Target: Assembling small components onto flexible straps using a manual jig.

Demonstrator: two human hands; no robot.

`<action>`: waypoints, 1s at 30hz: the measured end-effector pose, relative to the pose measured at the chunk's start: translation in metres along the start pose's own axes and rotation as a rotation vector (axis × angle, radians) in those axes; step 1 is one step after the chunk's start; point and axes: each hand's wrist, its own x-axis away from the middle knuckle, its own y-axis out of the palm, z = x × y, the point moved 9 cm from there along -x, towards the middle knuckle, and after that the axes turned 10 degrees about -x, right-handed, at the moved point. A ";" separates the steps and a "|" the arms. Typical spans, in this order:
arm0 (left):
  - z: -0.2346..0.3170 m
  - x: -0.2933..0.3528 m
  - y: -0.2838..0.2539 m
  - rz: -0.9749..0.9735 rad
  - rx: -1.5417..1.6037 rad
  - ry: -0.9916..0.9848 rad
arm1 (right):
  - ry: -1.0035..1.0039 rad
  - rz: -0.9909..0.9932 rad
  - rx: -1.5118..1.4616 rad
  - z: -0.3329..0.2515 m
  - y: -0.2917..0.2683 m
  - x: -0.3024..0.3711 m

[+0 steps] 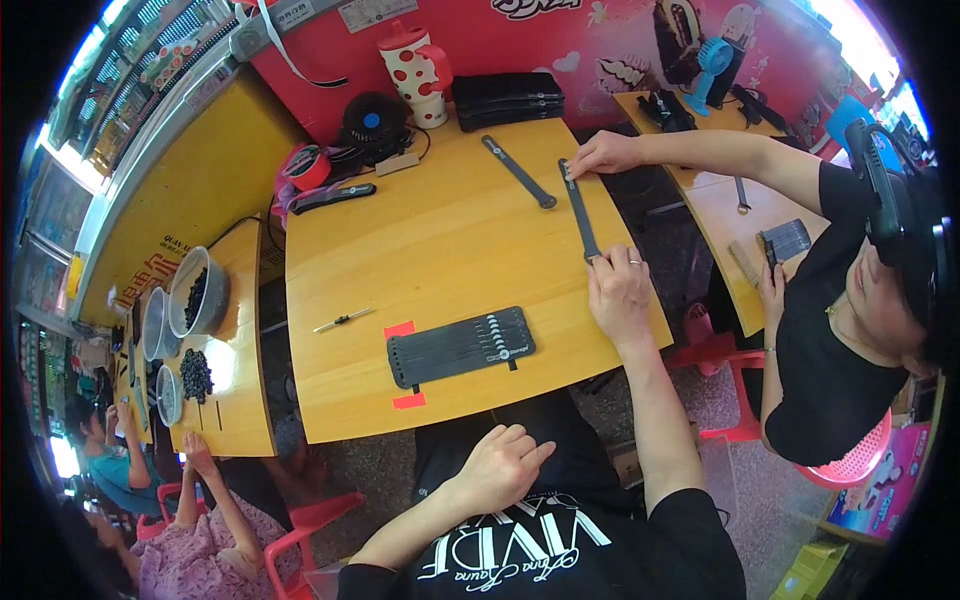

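My right hand [618, 290] pinches the near end of a flat black strap [579, 212] at the table's right edge. A co-worker's hand [605, 153] touches its far end. My left hand [505, 465] is curled in front of my shirt, with nothing visible in it. A second black strap [519, 173] with a rounded end lies just left of the held one. Nearer to me lies a row of black straps [460, 348] side by side, with white marks toward their right ends. Red tape [409, 401] sticks to the table beside the row.
A thin rod with a black middle [342, 320] lies at left on the table. Along the back stand a black fan [373, 122], a spotted tumbler [414, 75] and stacked black pouches [507, 97]. Co-workers sit left and right; the left table holds tubs [200, 292] of black parts.
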 end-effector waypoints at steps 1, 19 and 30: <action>0.001 0.003 0.005 -0.028 -0.001 0.009 | 0.003 -0.005 -0.001 0.000 0.000 0.000; -0.006 0.006 0.012 0.010 0.216 -0.072 | 0.010 -0.018 -0.028 0.000 -0.006 0.008; -0.049 -0.016 0.100 0.182 1.720 -0.855 | 0.109 -0.022 -0.182 -0.082 -0.051 0.110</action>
